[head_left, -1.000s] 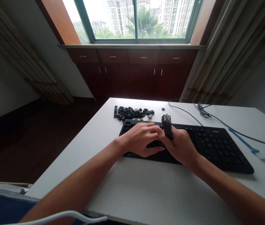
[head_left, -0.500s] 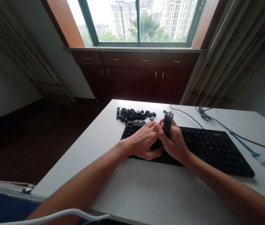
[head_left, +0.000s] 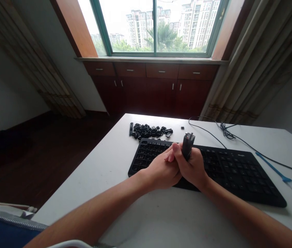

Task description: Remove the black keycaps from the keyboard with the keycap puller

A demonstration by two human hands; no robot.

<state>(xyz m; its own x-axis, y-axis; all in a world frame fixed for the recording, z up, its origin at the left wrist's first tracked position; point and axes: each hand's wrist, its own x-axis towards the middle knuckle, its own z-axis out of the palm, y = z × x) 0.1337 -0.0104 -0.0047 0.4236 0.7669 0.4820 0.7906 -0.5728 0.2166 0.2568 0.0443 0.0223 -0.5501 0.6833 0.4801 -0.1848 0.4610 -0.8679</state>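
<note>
A black keyboard (head_left: 146, 151) lies across the white table, with many bare key positions on its left part. Over its middle, my right hand (head_left: 195, 167) is closed around an upright dark tool (head_left: 188, 146) with short metal prongs at its upper end. The tool's lower end is hidden behind my fingers. Pressed against the right hand is my left hand (head_left: 163, 170), its fingers curled in and its thumb out of sight. Whatever it grips, if anything, is hidden. Behind the keyboard sits a heap of loose black keycaps (head_left: 146, 131).
One keycap (head_left: 182, 127) lies apart from the heap. A black cable (head_left: 208, 131) runs from the keyboard to a bundled coil (head_left: 227, 131) at the back right. Right of the keyboard rests a blue brush (head_left: 273, 167). The white table (head_left: 96, 172) has its edge on the left.
My left hand has gone from lying spread over the keys to curled against my right hand. Both hands sit slightly lower in view. The right hand still holds the tool.
</note>
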